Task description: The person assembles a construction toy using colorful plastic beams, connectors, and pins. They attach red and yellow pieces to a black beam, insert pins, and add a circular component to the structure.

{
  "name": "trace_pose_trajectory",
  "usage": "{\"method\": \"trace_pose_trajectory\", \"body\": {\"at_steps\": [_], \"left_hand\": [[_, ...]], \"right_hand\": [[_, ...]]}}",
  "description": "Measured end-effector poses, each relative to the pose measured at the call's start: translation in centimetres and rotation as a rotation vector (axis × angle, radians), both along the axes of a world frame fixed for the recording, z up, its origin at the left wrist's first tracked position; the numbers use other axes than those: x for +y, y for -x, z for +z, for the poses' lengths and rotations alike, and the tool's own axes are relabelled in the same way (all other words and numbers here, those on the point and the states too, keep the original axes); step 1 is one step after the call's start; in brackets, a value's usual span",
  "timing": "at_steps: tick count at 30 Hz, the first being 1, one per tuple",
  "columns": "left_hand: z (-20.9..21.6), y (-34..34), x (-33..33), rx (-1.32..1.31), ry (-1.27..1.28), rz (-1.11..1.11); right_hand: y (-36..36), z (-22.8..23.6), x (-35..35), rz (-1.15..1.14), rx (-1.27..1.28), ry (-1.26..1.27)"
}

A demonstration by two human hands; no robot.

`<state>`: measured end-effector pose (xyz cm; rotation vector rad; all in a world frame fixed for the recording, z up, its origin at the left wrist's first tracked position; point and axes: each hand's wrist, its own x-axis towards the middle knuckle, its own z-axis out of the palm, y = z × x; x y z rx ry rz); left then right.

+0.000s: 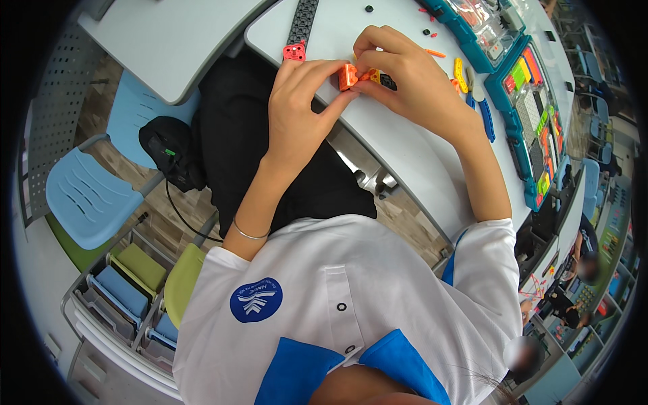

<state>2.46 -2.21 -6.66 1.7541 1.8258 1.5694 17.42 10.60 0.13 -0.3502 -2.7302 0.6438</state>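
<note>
Over the table's near edge, my left hand (295, 101) pinches a small orange building block (347, 77) between thumb and fingertips. My right hand (413, 81) meets it from the other side, its thumb and forefinger closed on small orange building pieces (365, 75) that touch or nearly touch the block. Just under the right fingers show a yellow piece and a black ridged piece (387, 82); whether they are joined to the held parts I cannot tell. Beyond my left hand lies a dark grey studded strip (304, 21) with a red-pink connector (294, 52) at its near end.
On the white table (405, 152), right of my right hand, lie a yellow beam (459, 70) and a blue-handled tool (486, 120). A teal case (505, 111) of coloured parts stands open at the right. Small black wheels (369, 9) lie farther off. Blue chairs (94, 199) stand left.
</note>
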Motion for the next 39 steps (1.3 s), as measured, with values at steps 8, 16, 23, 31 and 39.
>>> {"method": "trace_pose_trajectory", "body": {"at_steps": [8, 16, 23, 31, 39], "left_hand": [[0.3, 0.2, -0.4, 0.0, 0.024, -0.036], [0.5, -0.1, -1.1, -0.103, 0.106, -0.04], [0.4, -0.1, -1.0, -0.094, 0.074, -0.041], [0.5, 0.1, -1.0, -0.064, 0.064, -0.053], [0.8, 0.2, -1.5, -0.1, 0.114, -0.066]], "right_hand": [[0.2, 0.1, 0.2, 0.038, -0.063, 0.201], [0.0, -0.1, 0.3, 0.077, -0.035, 0.217], [-0.1, 0.0, 0.6, 0.07, -0.043, 0.274], [0.1, -0.1, -0.6, 0.048, -0.039, 0.135], [-0.1, -0.4, -1.0, -0.042, -0.024, 0.119]]}}
